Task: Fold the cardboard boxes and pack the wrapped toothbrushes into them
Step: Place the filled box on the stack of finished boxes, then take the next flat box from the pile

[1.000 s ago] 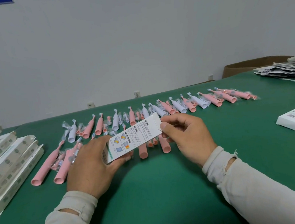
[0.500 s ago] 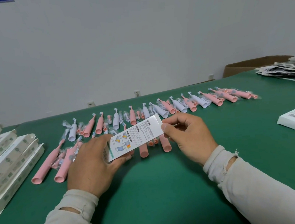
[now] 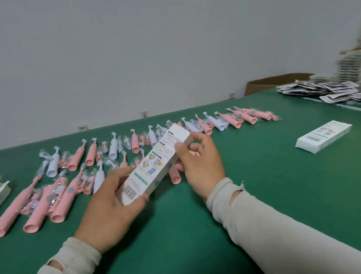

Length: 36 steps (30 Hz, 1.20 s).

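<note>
Green table (image 3: 266, 195) under everything; wrapped toothbrushes (image 3: 132, 145) strewn across it behind your held box (image 3: 155, 162). Your left hand (image 3: 107, 205) grips that box's near barcode end, your right hand (image 3: 201, 163) pinches its far end. Finished box (image 3: 324, 138) lies right of it.

Single head-worn view, forward and down, close over table (image 3: 266, 195)

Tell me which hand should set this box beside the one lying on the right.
Probably the right hand: it grips the box's far end, nearer the other box. The left hand holds the barcode end, farther away.
</note>
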Each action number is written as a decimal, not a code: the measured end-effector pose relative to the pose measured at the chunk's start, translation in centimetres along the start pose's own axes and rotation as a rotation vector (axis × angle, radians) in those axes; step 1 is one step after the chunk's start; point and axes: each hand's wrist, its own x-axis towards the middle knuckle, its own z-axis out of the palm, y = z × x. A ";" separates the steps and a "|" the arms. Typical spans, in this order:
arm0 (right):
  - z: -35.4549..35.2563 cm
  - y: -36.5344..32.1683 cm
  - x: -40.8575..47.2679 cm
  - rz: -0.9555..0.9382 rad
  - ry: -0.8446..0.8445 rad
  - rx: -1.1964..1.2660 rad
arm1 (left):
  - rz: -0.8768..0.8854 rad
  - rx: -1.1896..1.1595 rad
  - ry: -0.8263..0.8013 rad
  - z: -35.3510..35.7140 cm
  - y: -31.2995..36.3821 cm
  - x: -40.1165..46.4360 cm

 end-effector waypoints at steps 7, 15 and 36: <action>0.2 -1.7 -3.8 -0.880 -0.592 -1.202 | -0.123 -0.445 -0.010 0.9 1.8 0.0; -2.9 -4.3 -2.8 -1.034 -0.213 -1.364 | 0.001 -0.753 -0.085 0.7 2.1 -0.7; -30.0 -2.6 1.6 0.371 0.377 -1.432 | 0.030 -0.503 -0.054 2.0 1.4 -1.0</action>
